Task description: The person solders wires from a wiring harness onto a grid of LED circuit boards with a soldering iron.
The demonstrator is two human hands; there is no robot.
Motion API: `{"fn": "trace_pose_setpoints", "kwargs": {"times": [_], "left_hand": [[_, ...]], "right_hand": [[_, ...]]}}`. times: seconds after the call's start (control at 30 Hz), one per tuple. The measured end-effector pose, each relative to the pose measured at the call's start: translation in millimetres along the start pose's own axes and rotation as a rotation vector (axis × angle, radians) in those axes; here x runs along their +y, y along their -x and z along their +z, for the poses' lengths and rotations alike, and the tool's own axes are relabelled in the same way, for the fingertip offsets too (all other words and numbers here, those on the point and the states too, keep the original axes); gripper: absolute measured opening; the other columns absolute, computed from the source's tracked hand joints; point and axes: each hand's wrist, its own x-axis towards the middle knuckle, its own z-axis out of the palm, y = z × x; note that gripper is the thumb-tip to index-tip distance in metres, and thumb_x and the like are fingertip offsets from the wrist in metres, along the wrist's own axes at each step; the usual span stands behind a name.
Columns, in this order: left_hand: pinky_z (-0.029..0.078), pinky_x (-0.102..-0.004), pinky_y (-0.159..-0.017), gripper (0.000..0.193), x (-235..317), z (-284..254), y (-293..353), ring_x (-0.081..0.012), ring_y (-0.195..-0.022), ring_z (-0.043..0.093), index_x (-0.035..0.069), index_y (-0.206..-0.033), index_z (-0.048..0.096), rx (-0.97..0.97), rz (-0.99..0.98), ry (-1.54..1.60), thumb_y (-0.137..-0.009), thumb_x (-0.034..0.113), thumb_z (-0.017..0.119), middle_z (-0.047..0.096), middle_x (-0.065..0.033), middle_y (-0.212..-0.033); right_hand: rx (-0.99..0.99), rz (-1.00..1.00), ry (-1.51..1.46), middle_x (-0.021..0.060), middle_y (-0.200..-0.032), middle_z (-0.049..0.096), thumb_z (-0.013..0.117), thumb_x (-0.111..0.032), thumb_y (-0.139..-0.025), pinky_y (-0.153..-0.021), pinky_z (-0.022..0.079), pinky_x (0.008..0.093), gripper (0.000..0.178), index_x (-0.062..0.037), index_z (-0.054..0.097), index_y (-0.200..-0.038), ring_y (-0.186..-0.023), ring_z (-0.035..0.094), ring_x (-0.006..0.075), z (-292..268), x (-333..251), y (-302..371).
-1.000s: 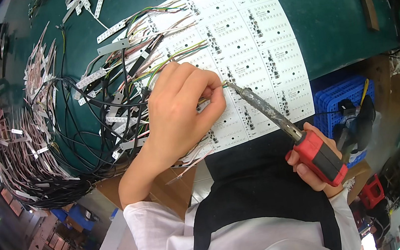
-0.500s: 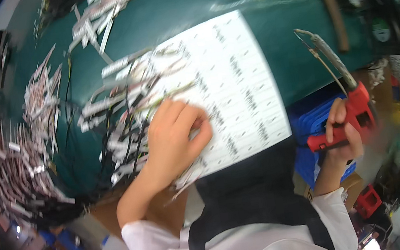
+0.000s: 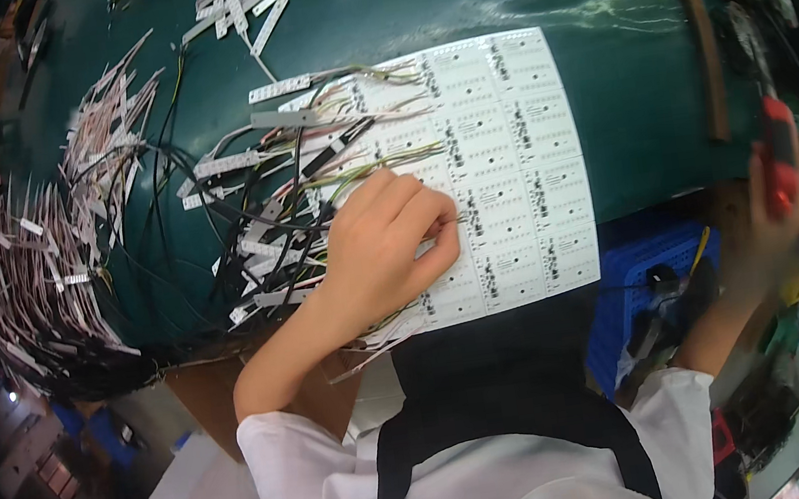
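A white circuit board panel (image 3: 554, 199), printed with rows of small dark parts, lies near the front edge of the green table. My left hand (image 3: 386, 236) rests over its left part, with thumb and fingers pinched at a row of contacts. What they hold is hidden. Thin coloured wires (image 3: 397, 157) run onto the panel just above that hand, from white strips and black cables at its left. Off to the right, my right hand (image 3: 764, 217) is closed round a red soldering gun (image 3: 781, 154). Motion blurs this hand, and the gun's tip is hard to make out.
Bundles of pinkish wires with white strips (image 3: 41, 287) cover the table's left end. More white strips (image 3: 261, 5) lie at the back. A brown bar (image 3: 705, 58) lies at the right. Below the table's right edge stands a blue crate (image 3: 639, 268).
My right hand has swung the soldering gun outward to the right, away from the panel. My left hand stays pinched on the panel. The whole view has shifted slightly.
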Motion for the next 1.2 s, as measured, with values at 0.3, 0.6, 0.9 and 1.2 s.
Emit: {"fn": "trace_pose_setpoints", "kwargs": {"times": [0.3,0.6,0.9,1.2], "left_hand": [[0.041,-0.0321,-0.056,0.015,1.7,-2.8,-2.9,-0.0213,-0.064,0.05,0.008,-0.076,0.058,-0.041,-0.007,0.017,-0.066,0.001,0.066,0.051,-0.0033,-0.07],[0.046,-0.0288,-0.075,0.019,-17.0,-104.2,-24.3,-0.02,-0.083,0.06,0.0,-0.093,0.064,0.061,-0.155,0.038,-0.076,-0.007,0.06,0.063,-0.0091,-0.088],[0.049,-0.0309,-0.067,0.012,-180.2,-162.4,-127.0,-0.0226,-0.073,0.062,0.005,-0.092,0.066,0.338,-0.172,-0.39,-0.083,0.009,0.06,0.062,-0.0093,-0.081],[0.05,-0.0351,-0.07,0.007,-227.1,-139.9,-190.3,-0.0198,-0.084,0.059,0.012,-0.08,0.062,0.231,0.205,-1.042,-0.077,0.018,0.065,0.057,0.0001,-0.079]], "right_hand": [[-0.214,0.396,-1.9,0.0084,-0.086,0.042,0.059,-0.005,-0.077,-0.046,0.046,0.018,0.083,0.0053,0.01,-0.144,-0.079,0.039,0.0149,51.9,-48.7,39.5],[-0.128,0.381,-2.312,0.0055,-0.083,0.041,0.059,0.0,-0.079,-0.049,0.045,0.0198,0.084,0.001,0.009,-0.146,-0.076,0.039,0.0136,92.6,-52.3,30.9],[-0.12,0.379,-2.169,0.006,-0.083,0.038,0.056,-0.002,-0.081,-0.058,0.044,0.021,0.079,0.0019,0.01,-0.145,-0.076,0.038,0.0137,93.0,-52.4,36.3],[-0.115,0.412,-2.118,0.0056,-0.082,0.038,0.056,-0.002,-0.082,-0.06,0.043,0.0208,0.077,0.0027,0.011,-0.144,-0.075,0.037,0.0138,92.8,-52.3,36.0]]}}
